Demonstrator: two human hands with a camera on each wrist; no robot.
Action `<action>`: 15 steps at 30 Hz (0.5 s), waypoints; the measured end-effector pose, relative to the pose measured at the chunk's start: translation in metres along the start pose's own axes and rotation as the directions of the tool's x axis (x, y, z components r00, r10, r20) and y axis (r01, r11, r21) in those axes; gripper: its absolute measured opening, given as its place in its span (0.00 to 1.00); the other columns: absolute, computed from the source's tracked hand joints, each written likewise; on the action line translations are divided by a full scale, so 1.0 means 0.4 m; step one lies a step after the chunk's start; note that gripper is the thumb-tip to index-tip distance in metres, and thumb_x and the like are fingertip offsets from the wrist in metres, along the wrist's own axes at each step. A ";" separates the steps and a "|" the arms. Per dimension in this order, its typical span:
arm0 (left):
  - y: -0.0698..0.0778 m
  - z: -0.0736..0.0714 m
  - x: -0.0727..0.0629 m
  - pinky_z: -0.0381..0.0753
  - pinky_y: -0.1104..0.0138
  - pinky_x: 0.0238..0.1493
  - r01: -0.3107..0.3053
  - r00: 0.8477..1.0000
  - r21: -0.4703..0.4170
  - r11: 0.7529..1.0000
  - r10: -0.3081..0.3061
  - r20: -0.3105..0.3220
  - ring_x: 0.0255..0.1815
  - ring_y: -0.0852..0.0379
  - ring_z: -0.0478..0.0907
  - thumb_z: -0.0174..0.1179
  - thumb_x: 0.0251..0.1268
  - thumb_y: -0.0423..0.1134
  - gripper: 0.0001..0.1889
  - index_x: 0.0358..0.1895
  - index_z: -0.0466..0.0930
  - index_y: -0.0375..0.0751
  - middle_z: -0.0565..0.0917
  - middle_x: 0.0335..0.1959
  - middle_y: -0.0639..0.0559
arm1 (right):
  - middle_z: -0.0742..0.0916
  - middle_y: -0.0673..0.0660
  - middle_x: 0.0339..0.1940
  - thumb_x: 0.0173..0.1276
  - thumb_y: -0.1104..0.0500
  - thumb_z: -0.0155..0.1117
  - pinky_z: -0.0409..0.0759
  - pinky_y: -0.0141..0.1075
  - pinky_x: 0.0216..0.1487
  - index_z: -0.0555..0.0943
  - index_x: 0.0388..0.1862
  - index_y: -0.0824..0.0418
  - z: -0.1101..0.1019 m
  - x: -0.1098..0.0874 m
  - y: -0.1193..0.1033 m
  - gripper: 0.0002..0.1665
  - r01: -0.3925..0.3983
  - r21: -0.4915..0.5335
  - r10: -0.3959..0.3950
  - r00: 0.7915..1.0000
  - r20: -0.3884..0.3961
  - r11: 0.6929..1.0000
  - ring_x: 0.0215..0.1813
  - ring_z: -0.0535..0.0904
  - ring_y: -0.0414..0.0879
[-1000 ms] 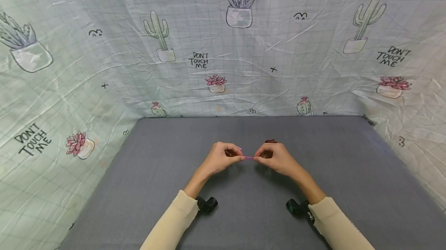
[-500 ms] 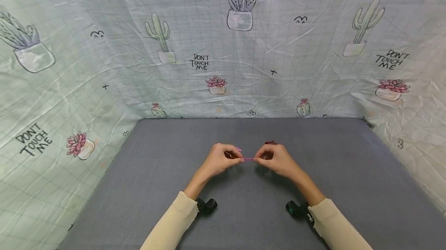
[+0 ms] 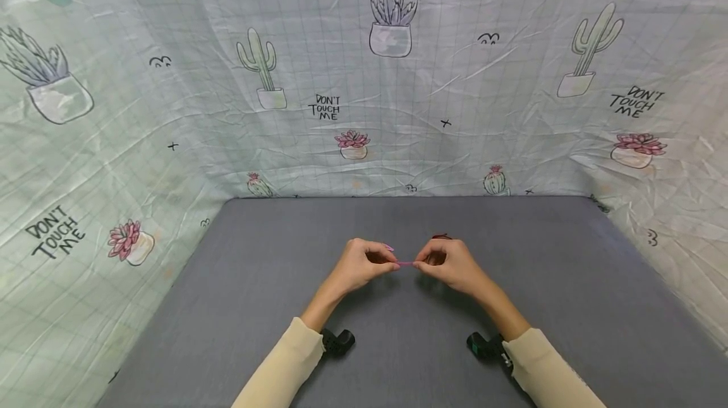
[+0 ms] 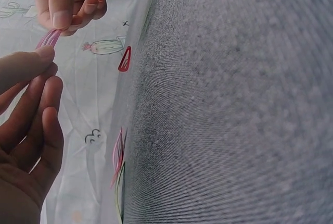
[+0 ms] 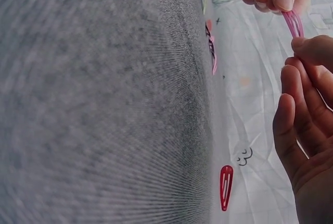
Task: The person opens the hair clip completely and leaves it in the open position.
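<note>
A pink snap hair clip (image 3: 405,263) spans the gap between my two hands above the table. My left hand (image 3: 354,267) pinches one end between thumb and fingertips, and my right hand (image 3: 459,267) pinches the other. In the right wrist view the slotted middle of the pink hair clip (image 5: 294,24) shows between the thumbs; its ends are covered. Just beyond the right hand lies a red hair clip (image 3: 441,237). Past the left fingertips, another pink clip (image 3: 389,247) peeks out, mostly hidden. A green clip (image 4: 120,193) lies close to it in the left wrist view.
The grey cloth-covered table (image 3: 404,357) stretches out on all sides of the hands. A hanging sheet (image 3: 398,89) with cactus prints walls off the back and both sides. Black wrist cameras, one of them at the left wrist (image 3: 339,343), sit below the sleeves.
The head view has tilted up slightly, so everything appears a little lower. Both hands keep the same hold on the pink hair clip.
</note>
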State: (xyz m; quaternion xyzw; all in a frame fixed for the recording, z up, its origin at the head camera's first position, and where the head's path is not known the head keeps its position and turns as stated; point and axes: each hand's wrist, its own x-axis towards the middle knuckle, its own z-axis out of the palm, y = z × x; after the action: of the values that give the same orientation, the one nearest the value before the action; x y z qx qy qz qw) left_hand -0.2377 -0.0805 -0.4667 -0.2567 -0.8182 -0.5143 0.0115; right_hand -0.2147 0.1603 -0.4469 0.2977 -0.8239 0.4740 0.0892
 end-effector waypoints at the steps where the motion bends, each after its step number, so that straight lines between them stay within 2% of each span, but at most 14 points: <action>1: -0.001 0.001 0.000 0.82 0.71 0.32 0.006 1.000 0.001 1.000 -0.006 -0.001 0.29 0.66 0.83 0.77 0.57 0.36 0.02 0.31 0.93 0.44 0.92 0.31 0.48 | 0.87 0.59 0.26 0.61 0.73 0.73 0.76 0.32 0.25 0.87 0.29 0.65 -0.003 -0.001 -0.011 0.05 0.006 0.004 -0.006 1.000 0.001 1.000 0.24 0.76 0.37; 9: 0.001 -0.001 -0.003 0.81 0.71 0.28 0.016 1.000 0.037 0.999 -0.016 0.002 0.26 0.64 0.83 0.77 0.58 0.37 0.02 0.30 0.94 0.46 0.91 0.29 0.50 | 0.87 0.60 0.25 0.59 0.75 0.74 0.77 0.33 0.25 0.87 0.28 0.67 -0.004 0.000 -0.017 0.06 0.025 0.017 -0.026 1.000 0.005 1.000 0.23 0.76 0.39; 15: 0.001 -0.002 -0.003 0.81 0.71 0.27 -0.004 1.000 0.046 0.999 0.003 0.012 0.24 0.61 0.83 0.76 0.59 0.37 0.02 0.30 0.93 0.45 0.91 0.28 0.49 | 0.87 0.60 0.24 0.58 0.75 0.74 0.76 0.32 0.24 0.86 0.27 0.66 -0.003 0.000 -0.016 0.07 0.025 0.023 -0.025 1.000 0.003 0.999 0.23 0.74 0.37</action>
State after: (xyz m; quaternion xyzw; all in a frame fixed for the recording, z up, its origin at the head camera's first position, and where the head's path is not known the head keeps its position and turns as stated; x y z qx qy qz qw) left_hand -0.2367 -0.0814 -0.4662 -0.2610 -0.8293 -0.4940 0.0134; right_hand -0.2110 0.1591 -0.4415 0.3097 -0.8149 0.4816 0.0902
